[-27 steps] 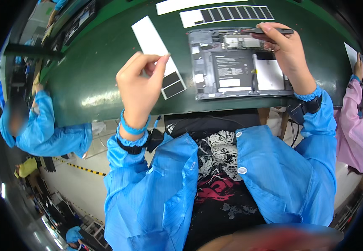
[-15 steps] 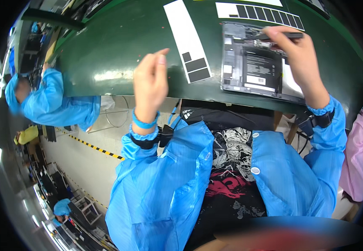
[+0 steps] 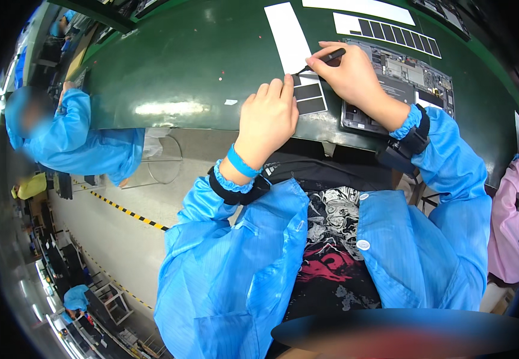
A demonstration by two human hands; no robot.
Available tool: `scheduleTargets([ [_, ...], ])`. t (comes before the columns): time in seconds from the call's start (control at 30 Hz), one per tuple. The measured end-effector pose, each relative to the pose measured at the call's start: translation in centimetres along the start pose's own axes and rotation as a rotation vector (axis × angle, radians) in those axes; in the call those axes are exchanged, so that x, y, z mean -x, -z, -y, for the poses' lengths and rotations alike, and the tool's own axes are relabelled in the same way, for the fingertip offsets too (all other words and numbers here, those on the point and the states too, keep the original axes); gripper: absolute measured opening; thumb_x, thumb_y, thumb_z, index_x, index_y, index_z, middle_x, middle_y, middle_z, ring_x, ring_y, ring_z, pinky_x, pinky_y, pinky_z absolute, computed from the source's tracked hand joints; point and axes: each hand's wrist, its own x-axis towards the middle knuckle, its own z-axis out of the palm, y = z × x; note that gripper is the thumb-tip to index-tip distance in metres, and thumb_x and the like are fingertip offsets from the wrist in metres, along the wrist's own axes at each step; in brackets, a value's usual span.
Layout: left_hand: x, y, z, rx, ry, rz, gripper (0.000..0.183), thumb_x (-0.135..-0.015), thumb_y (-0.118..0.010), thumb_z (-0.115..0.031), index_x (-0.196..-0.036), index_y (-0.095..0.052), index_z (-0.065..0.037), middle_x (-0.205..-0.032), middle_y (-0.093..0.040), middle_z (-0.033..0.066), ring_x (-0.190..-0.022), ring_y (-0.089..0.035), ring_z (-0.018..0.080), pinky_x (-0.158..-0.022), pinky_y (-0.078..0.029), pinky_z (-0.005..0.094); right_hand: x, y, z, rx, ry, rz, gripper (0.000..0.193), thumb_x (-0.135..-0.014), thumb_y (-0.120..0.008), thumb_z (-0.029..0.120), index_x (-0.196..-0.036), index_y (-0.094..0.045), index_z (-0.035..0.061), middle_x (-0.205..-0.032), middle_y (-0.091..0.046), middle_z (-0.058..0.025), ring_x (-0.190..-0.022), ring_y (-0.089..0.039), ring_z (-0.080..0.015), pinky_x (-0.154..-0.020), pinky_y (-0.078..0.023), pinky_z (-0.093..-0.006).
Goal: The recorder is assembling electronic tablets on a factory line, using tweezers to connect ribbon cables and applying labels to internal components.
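Observation:
A white backing strip (image 3: 287, 37) with black rectangular stickers (image 3: 307, 91) lies on the green table. My left hand (image 3: 268, 116) is at its left edge, index finger stretched out beside the small black piece, the other fingers slightly bent. From the right, my right hand (image 3: 349, 72) is closed around black tweezers (image 3: 331, 57), whose thin tip reaches down to that small piece. Under my right wrist and forearm lies an opened laptop chassis (image 3: 355, 119), its inner boards and dark battery partly covered by the arm.
A second white strip (image 3: 340, 24) with a row of black stickers and a plain white strip (image 3: 367, 10) lie farther back. A small white scrap (image 3: 231, 102) is left of my left hand. Co-workers in blue (image 3: 68, 125) and pink (image 3: 508, 215) sit at either side.
My right hand with the tweezers has moved left from above the laptop to the sticker strip. My left hand has come right to the strip's edge. The view has shifted slightly.

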Motion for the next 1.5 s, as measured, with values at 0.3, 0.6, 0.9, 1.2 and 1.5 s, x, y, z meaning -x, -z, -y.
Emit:
scheduleTargets([
  [0.3, -1.4, -0.2, 0.0, -0.186, -0.119, 0.068, 0.033, -0.079, -0.056, -0.011, -0.109, -0.063, 0.001, -0.082, -0.058, 0.0079, -0.078, -0.062, 0.0239, -0.064, -0.052, 0.0371, 0.0, 1.9, -0.8, -0.638, -0.112, 0.016, 0.024, -0.086, -0.070, 0.018, -0.098, -0.071, -0.0019, -0.087, -0.071, -0.0080, -0.080, -0.065, -0.0133, -0.074, -0.051, -0.0258],
  [0.6, -8.7, 3.4, -6.2, 0.718, -0.287, 0.123, 0.028, -0.084, -0.051, -0.002, -0.110, -0.060, 0.002, -0.084, -0.058, 0.0168, -0.078, -0.058, 0.0357, -0.069, -0.047, 0.0416, 6.4, 20.1, -10.2, -0.543, -0.331, -0.289, 0.029, -0.091, -0.065, 0.022, -0.107, -0.066, -0.0025, -0.094, -0.069, -0.0086, -0.068, -0.065, -0.0113, -0.050, -0.039, -0.0188],
  [0.9, -15.2, -3.2, -14.2, 0.645, -0.503, 0.417, 0.046, -0.086, -0.060, -0.027, -0.123, -0.057, -0.001, -0.095, -0.062, 0.0197, -0.089, -0.060, 0.0381, -0.081, -0.048, 0.0444, 7.6, 19.7, -13.0, -0.724, -0.432, -0.290, 0.026, -0.090, -0.066, 0.018, -0.103, -0.067, -0.0044, -0.081, -0.067, -0.0094, -0.053, -0.055, -0.0077, -0.044, -0.034, -0.0195],
  [1.2, -14.6, -2.6, -14.9, 0.580, -0.535, 0.456, 0.046, -0.085, -0.063, -0.029, -0.124, -0.059, -0.006, -0.092, -0.063, 0.0142, -0.083, -0.064, 0.0330, -0.070, -0.052, 0.0422, 7.7, 20.0, -12.9, -0.679, -0.485, -0.212, 0.024, -0.089, -0.067, 0.017, -0.100, -0.068, -0.0035, -0.066, -0.063, -0.0057, -0.050, -0.052, -0.0055, -0.042, -0.034, -0.0180],
  [1.5, -14.0, -2.8, -15.6, 0.517, -0.573, 0.385, 0.057, -0.085, -0.064, -0.032, -0.129, -0.051, 0.001, -0.091, -0.063, 0.0161, -0.082, -0.065, 0.0328, -0.069, -0.054, 0.0384, 8.4, 20.0, -13.3, -0.618, -0.494, -0.207, 0.022, -0.089, -0.067, 0.016, -0.101, -0.069, -0.0020, -0.061, -0.060, -0.0029, -0.047, -0.048, -0.0042, -0.042, -0.033, -0.0170],
])
